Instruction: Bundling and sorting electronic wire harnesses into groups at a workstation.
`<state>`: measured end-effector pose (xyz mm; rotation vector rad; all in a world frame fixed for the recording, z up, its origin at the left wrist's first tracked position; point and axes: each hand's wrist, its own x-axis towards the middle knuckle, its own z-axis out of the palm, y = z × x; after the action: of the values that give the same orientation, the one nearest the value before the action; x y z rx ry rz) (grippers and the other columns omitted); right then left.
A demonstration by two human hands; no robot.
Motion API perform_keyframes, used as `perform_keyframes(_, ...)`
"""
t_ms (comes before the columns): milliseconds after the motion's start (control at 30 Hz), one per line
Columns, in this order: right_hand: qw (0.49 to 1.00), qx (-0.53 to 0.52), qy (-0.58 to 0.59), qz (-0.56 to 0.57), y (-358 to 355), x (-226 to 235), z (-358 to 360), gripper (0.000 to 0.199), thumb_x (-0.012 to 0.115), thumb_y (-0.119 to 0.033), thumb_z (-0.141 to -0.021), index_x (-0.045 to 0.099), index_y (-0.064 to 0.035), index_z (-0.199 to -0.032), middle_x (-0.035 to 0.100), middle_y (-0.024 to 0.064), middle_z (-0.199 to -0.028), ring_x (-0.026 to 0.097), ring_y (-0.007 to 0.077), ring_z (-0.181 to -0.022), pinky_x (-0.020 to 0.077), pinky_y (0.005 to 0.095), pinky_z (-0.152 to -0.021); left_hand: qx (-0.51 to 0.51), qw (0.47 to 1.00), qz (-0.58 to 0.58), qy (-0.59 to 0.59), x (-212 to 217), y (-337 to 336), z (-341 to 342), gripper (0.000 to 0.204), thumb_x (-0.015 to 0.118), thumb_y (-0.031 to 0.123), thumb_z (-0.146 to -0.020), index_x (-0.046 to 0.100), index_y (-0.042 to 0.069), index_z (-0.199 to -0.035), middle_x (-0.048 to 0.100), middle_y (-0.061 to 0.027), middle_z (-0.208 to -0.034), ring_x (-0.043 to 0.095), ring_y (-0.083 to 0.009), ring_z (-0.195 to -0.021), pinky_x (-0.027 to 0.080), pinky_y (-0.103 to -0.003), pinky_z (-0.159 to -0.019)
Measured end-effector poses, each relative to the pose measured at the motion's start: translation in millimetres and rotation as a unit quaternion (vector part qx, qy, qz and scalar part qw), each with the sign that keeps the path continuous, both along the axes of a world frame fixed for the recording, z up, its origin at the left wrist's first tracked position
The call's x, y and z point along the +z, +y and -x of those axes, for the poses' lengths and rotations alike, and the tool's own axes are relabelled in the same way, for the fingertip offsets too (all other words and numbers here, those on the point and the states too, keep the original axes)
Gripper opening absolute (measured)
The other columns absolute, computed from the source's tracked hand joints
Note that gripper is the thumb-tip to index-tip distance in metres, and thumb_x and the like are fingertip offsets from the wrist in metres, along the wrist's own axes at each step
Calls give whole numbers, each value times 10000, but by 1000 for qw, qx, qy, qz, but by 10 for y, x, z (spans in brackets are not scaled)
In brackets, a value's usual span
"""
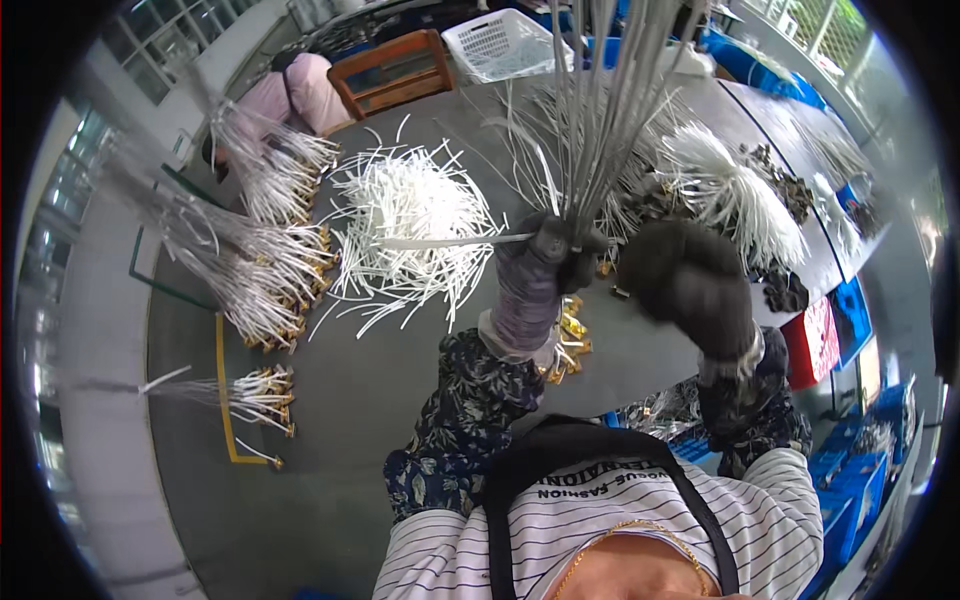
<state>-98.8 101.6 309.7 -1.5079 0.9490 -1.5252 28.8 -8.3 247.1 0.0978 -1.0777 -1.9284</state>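
Observation:
My gloved left hand (535,270) is closed round the lower part of an upright bundle of thin grey wires (590,120), which fans out upward. A white sleeve tube (455,241) sticks out leftward from the same hand. Close to the bundle's right side is my right hand (685,285) in a dark glove, blurred by motion, so its fingers cannot be made out. Left of my hands lies a loose heap of white sleeve tubes (415,215). Several small brass-coloured terminals on white tubes (570,345) rest partly behind my left wrist.
Sleeved wire bundles (265,290) line the left of the grey table (340,400), with a smaller bundle (265,395) nearer. More wires with dark connectors (735,185) cover the right. Behind stand a white basket (505,45) and wooden chair (390,75); a person (300,95) bends at far left.

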Motion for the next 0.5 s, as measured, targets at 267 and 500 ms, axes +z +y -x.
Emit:
perform_keyframes(267,816,-305,484,89,-261,-296,122,166,589,-47,-818,653,-39,-970,655,115,-915,611,286,-900,487,332,-776,-165,982,-21,-89,-249,88,-8,441,664,444,-863,610,47,-1048,666,-43,-764,590,-69,-519,433,-182,-430)
perform_keyframes(500,901,-284,304,122,-111,-303,-219,150,585,-20,-804,639,23,-937,637,116,-937,605,203,-901,473,302,-749,-43,985,-113,-122,-361,-193,107,305,639,378,-903,562,83,-884,573,7,-665,549,-87,-543,435,-237,-476)
